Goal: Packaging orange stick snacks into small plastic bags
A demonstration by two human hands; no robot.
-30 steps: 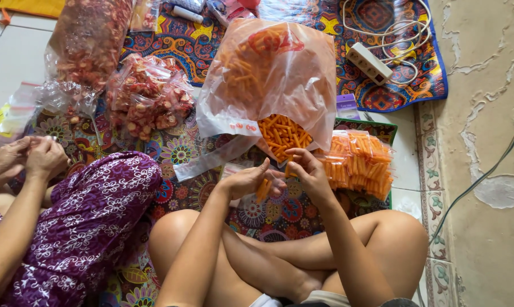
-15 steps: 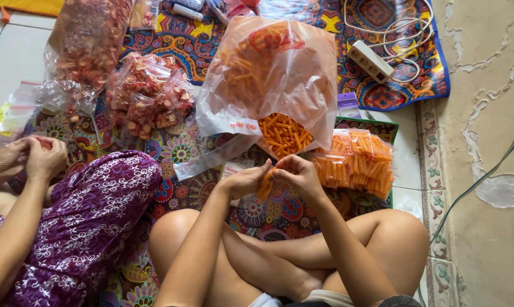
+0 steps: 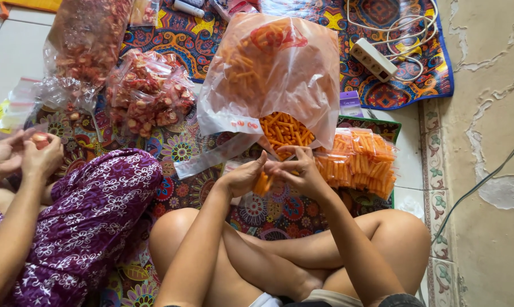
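Head view, entry one: we are sitting cross-legged on a patterned mat (image 3: 183,150) on the floor, our two hands meeting just above our knees. Our left hand (image 3: 242,179) is cupping a small clutch of orange stick snacks (image 3: 262,185), its grip closing around them from below. Our right hand (image 3: 302,173) is pressing in from the other side, fingertips pinching at the same clutch; its grip is closed on the sticks as far as we can tell.

Entry two: the sticks are short, thin, straight and bright orange, a few ends poking out between our palms. Just beyond our hands a large clear plastic bag (image 3: 274,74) is lying open, more of the same sticks spilling at its mouth. Just right of it we are seeing a smaller filled packet (image 3: 356,165) of sticks, packed in rows.

Entry three: to the left, another person's hands (image 3: 24,159) are working over a lap in purple flowered cloth (image 3: 92,216), near bags of reddish snacks (image 3: 146,94). A white power strip (image 3: 373,59) with its coiled cord is lying at the far edge of the mat.
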